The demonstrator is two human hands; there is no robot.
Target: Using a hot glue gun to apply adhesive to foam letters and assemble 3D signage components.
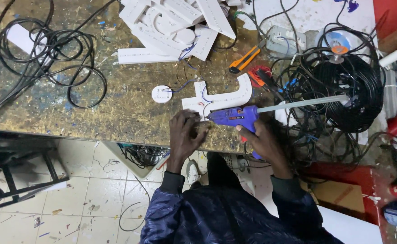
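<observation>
- The letter piece (pixel 221 97) lies on the workbench (pixel 117 113) near its front edge.
- The glue gun (pixel 234 116) sits over the piece's front side, held in the right hand (pixel 264 142).
- The left hand (pixel 185 133) rests at the front edge, left of the gun, seemingly touching the piece.
- A small disc (pixel 162 94) lies left of the piece.
- A pile of letters (pixel 176 25) sits at the back edge.
- A cable coil (pixel 338 86) fills the right end.

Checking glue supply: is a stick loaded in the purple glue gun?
Loaded: a pale glue stick juts from the back of the purple glue gun in the right hand.
</observation>
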